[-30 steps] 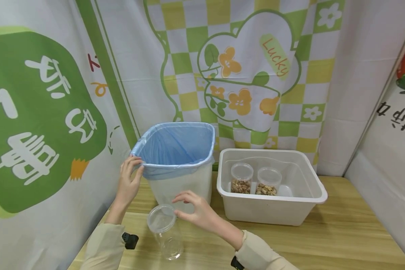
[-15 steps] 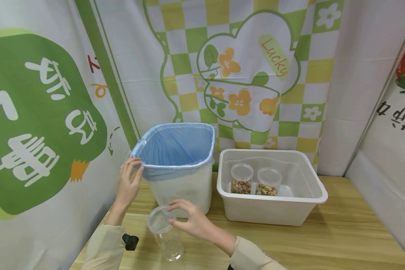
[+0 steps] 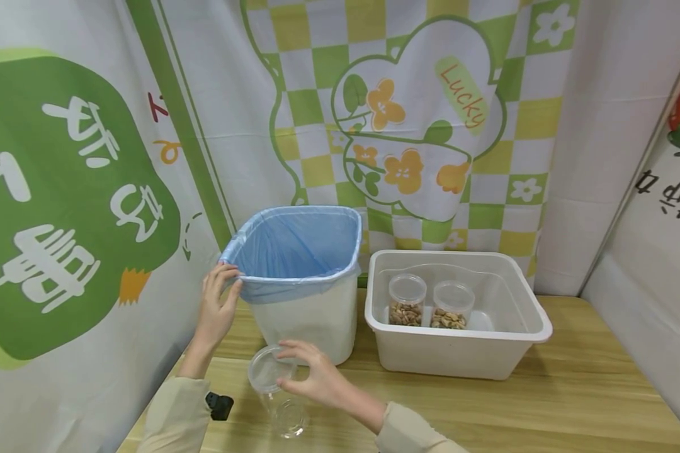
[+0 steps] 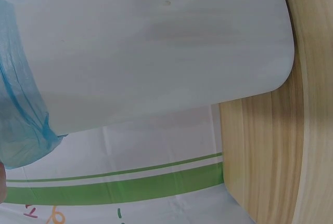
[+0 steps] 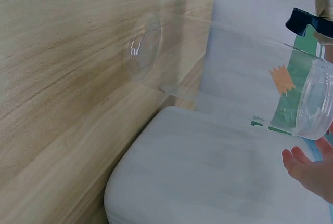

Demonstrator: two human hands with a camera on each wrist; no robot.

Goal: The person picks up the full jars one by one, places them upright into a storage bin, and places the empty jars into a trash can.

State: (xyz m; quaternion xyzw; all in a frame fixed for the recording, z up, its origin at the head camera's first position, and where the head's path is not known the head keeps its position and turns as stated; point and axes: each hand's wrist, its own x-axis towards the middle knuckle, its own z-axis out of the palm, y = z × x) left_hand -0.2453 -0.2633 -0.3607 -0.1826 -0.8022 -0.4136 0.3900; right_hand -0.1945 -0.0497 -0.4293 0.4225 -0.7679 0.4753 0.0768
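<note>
A tall clear plastic jar (image 3: 289,418) with a clear lid (image 3: 264,371) stands upright in front of the white trash can (image 3: 311,324). My right hand (image 3: 320,380) is at the lid's right side, thumb and fingers spread; in the right wrist view, fingertips (image 5: 297,162) show just off the lid's edge. The jar (image 5: 239,68) looks see-through, with nothing visible inside. A blue bag (image 3: 294,245) lines the trash can and folds over its rim. My left hand (image 3: 215,308) holds the rim at its front left corner, fingers bent over the bag.
To the right, a white plastic bin (image 3: 447,352) holds two lidded jars of nuts, the left jar (image 3: 407,308) and the right jar (image 3: 450,311). Printed curtains (image 3: 552,157) enclose the wooden table (image 3: 589,390) at the back and both sides.
My right hand has moved left, from beside the jar to overlapping its lid. The left hand stays at the trash can rim, and the jars have not moved.
</note>
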